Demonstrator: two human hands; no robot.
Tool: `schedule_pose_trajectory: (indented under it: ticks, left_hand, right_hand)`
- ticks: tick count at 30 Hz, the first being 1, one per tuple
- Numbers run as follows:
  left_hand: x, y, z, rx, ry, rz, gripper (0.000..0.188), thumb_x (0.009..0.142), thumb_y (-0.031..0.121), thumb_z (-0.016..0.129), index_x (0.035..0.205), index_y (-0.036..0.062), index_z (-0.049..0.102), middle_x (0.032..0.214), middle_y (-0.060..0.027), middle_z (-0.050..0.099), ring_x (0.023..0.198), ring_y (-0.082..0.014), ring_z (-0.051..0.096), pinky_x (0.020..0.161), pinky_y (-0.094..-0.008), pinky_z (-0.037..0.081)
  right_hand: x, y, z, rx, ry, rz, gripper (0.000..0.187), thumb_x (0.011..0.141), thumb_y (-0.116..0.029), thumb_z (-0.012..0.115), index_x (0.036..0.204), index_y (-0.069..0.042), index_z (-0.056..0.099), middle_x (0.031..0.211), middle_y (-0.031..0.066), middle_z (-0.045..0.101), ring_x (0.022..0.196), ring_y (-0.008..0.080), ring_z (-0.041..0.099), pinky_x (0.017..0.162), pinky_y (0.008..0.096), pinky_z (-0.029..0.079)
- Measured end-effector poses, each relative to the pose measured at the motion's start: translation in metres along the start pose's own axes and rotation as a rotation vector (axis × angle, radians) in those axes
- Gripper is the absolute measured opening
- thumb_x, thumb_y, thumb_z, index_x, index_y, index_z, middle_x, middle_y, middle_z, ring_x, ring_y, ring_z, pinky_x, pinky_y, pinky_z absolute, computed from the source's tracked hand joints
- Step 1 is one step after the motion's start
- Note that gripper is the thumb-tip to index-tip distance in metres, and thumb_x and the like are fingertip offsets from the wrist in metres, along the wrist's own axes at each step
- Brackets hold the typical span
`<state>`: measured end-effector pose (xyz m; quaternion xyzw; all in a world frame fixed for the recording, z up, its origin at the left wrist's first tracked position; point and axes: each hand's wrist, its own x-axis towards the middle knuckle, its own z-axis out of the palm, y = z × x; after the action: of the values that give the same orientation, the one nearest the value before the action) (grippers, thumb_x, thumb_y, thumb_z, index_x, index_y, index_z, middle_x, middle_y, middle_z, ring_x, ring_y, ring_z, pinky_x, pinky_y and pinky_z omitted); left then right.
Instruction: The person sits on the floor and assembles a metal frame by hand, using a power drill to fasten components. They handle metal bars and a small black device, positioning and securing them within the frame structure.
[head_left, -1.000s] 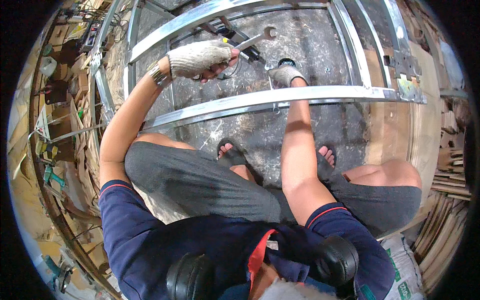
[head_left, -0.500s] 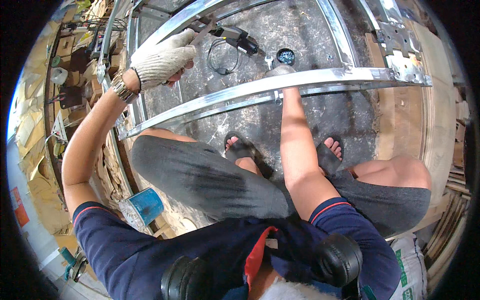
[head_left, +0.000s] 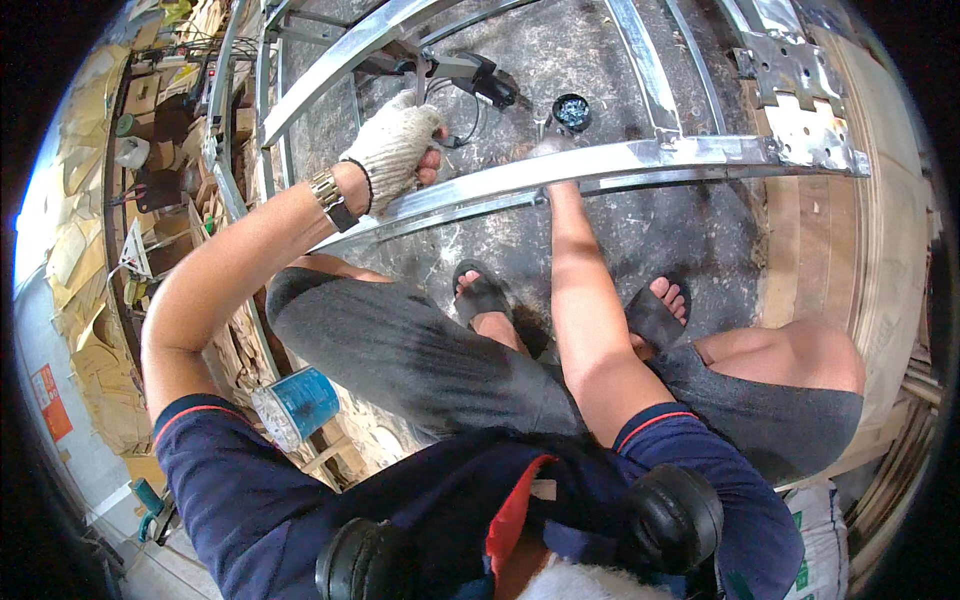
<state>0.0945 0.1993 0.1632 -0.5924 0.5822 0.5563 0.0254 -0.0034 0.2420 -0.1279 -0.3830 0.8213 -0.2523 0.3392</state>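
A knitted white glove covers my left hand [head_left: 395, 145], whose fingers are curled round a thin flat metal strip [head_left: 421, 78] that sticks up past them. This hand is just above the near silvery rail of a metal frame [head_left: 470, 190]. My right hand [head_left: 553, 146] reaches down behind that same rail; the rail hides much of it and its fingers do not show clearly. Close beside it a wrench [head_left: 541, 122] shows on the floor. A small black round dish [head_left: 571, 112] of shiny small metal parts sits just beyond the right hand.
A black corded power tool [head_left: 487, 82] lies on the dark, scuffed floor inside the frame. Plates with holes [head_left: 805, 105] join the frame at the right, beside wooden boards [head_left: 815, 240]. At the left are a blue can [head_left: 303, 400] and cluttered scraps. My sandalled feet [head_left: 480, 290] are below the rail.
My left hand has moved right and nearer to me, and the metal strip now points more upright. The right hand has shifted slightly left behind the rail. The whole view has shifted a little.
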Motion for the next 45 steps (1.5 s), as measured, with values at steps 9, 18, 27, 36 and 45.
schedule_pose_trajectory:
  ticks: [9,18,27,36,45]
  left_hand:
    - [0.018,-0.011,-0.021,-0.567,-0.354,-0.061,0.032,0.101,0.032,0.048,0.123,0.0082,0.046,0.073,0.0011,0.043,0.047,-0.0055,0.031,0.041,-0.0203,0.028]
    - [0.028,-0.015,-0.018,-0.641,-0.313,-0.024,0.023,0.099,0.023,0.047,0.115,0.0066,0.048,0.071,0.0012,0.043,0.051,-0.0073,0.034,0.041,-0.0204,0.029]
    - [0.028,-0.014,-0.018,-0.694,-0.338,-0.012,0.016,0.099,0.021,0.046,0.108,0.0075,0.046,0.074,0.0005,0.044,0.052,-0.0078,0.035,0.043,-0.0205,0.03]
    - [0.028,-0.014,-0.017,-0.687,-0.339,-0.025,0.013,0.099,0.02,0.045,0.102,0.0084,0.046,0.075,-0.0002,0.045,0.053,-0.0079,0.036,0.042,-0.0207,0.031]
    - [0.025,-0.015,-0.017,-0.679,-0.337,0.033,0.012,0.098,0.019,0.047,0.098,0.0078,0.045,0.079,-0.0004,0.047,0.054,-0.0074,0.036,0.045,-0.0207,0.032]
  right_hand:
    - [-0.019,-0.023,-0.11,0.569,0.106,-0.194,0.029,0.09,-0.025,0.057,0.107,-0.006,0.07,0.07,0.0066,0.062,0.055,0.0139,0.056,0.051,0.0323,0.045]
    - [-0.025,-0.054,-0.073,1.012,0.09,-0.394,0.026,0.09,-0.016,0.061,0.109,-0.002,0.069,0.094,0.005,0.071,0.079,0.0093,0.057,0.071,0.0271,0.047]
    - [-0.04,-0.089,-0.013,1.075,0.317,-0.384,0.017,0.089,-0.015,0.062,0.096,-0.001,0.068,0.078,0.0096,0.065,0.071,0.0161,0.057,0.065,0.0329,0.046]
    - [-0.037,-0.103,-0.019,1.037,0.412,-0.479,0.023,0.088,-0.024,0.063,0.084,-0.001,0.066,0.066,0.0209,0.057,0.055,0.0312,0.059,0.053,0.0391,0.045]
    - [-0.068,-0.096,-0.114,0.742,-0.132,-0.278,0.027,0.095,-0.022,0.056,0.109,-0.002,0.068,0.065,0.0038,0.062,0.051,0.0106,0.058,0.047,0.0273,0.048]
